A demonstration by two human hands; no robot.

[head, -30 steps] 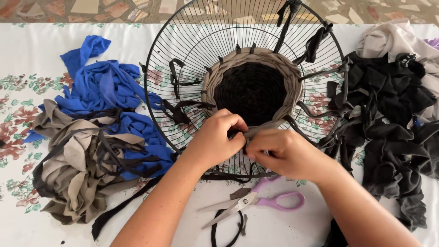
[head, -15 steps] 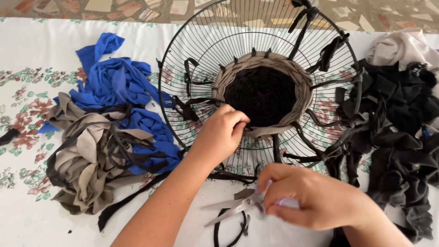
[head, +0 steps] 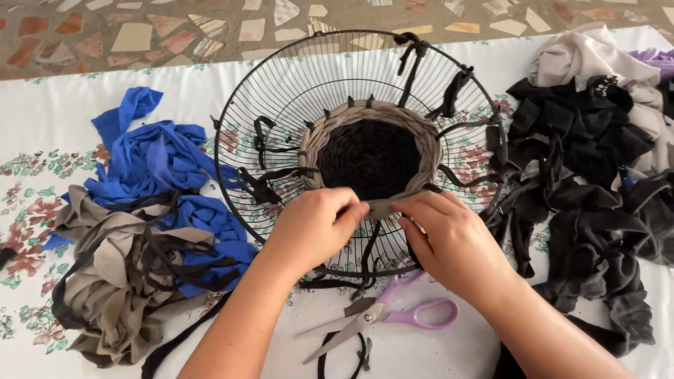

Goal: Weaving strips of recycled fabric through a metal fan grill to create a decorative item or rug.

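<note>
Looking down from my remote seat, I see a counter under a white flowered cloth, with tiled floor beyond its far edge; on it sits a black wire fan guard, bowl side up, used as a weaving frame; a black fabric heap with pale cloth on top lies to its right, and a pile of blue, tan and black strips to its left; in the guard's middle is a woven disc, black at the core and ringed in tan; black strips are knotted on several wires; purple-handled scissors lie open on the counter just below my wrists. Half a second ago the right hand was down on the scissors; now it is back up at the weave and the scissors lie untouched, so I judge the cutting is not under way and the work is at the tan rim again. The left hand pinches a tan strip at the disc's near edge; the right hand's fingertips close on the same strip from the other side; both hands are nearly touching, directly below the disc.
</note>
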